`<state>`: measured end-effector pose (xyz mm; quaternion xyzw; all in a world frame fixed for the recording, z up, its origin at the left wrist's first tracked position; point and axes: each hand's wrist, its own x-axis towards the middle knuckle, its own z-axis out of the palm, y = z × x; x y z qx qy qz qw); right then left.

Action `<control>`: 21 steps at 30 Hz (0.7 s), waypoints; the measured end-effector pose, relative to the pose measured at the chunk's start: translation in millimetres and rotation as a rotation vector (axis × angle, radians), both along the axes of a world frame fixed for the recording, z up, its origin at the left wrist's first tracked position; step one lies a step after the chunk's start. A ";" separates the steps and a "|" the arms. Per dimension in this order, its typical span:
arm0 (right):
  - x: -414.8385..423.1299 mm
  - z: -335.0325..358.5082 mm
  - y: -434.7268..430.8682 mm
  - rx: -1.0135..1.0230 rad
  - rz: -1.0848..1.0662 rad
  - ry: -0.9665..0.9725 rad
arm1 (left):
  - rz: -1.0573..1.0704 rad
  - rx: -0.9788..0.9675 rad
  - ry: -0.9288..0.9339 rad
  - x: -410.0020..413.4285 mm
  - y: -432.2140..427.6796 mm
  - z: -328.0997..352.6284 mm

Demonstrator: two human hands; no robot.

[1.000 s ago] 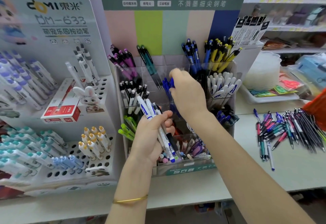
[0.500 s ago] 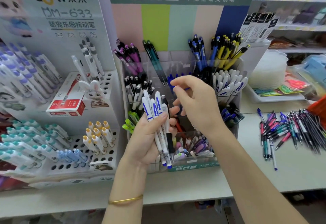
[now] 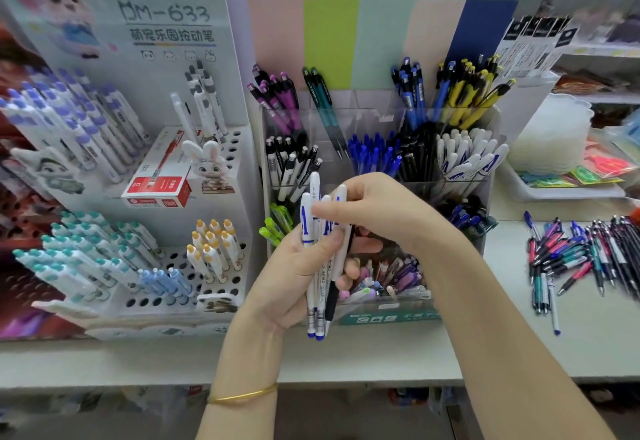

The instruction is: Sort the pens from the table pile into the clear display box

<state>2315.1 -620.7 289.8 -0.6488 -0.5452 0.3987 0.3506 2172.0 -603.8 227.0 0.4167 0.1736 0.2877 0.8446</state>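
My left hand (image 3: 291, 277) grips a bunch of white pens with blue print (image 3: 320, 266), held upright in front of the clear display box (image 3: 381, 121). My right hand (image 3: 377, 211) reaches across from the right, its fingers curled over the tops of those pens and pinching one. The box has several compartments with purple, teal, blue, yellow, black and white pens. The table pile of pens (image 3: 581, 252) lies on the white table to the right of the box.
A white pen stand (image 3: 214, 197) with a red box (image 3: 159, 180) and a rabbit figure stands at the left. A white tray (image 3: 561, 190) with coloured packets and a stack of clear lids sits at the back right. The table's front edge runs below my hands.
My right hand has drawn back from the blue pens in the box and come down onto the pens held in my left hand. The camera has moved closer.
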 end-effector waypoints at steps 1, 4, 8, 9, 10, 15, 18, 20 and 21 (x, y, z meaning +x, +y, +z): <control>0.0 -0.2 -0.8 -0.021 0.020 0.010 | -0.009 0.000 -0.011 -0.6 -1.2 -0.5; 2.0 -1.4 -0.7 -0.007 0.018 0.006 | -0.022 -0.005 -0.012 -1.2 -3.8 -0.5; 8.5 -2.7 2.8 0.083 -0.115 0.156 | -0.095 0.032 0.043 -7.2 -2.7 -1.9; 9.7 -2.8 3.7 0.085 -0.127 0.203 | -0.109 0.038 0.047 -7.8 -3.6 -2.8; 9.6 -3.2 4.4 0.076 -0.121 0.232 | -0.115 0.031 0.038 -7.0 -4.4 -3.3; 8.4 -10.9 -2.4 -0.028 -0.035 0.311 | -0.127 0.010 0.022 -2.9 -6.2 -0.3; 15.6 -14.1 -11.5 -0.055 0.024 0.297 | -0.169 0.025 0.061 -2.9 -6.2 -1.5; 20.3 -20.4 -18.7 -0.078 0.098 0.295 | -0.253 0.005 0.079 -1.8 -7.3 -3.6; 23.2 -24.1 -23.4 -0.085 0.129 0.291 | -0.312 -0.003 0.090 -0.8 -8.6 -4.3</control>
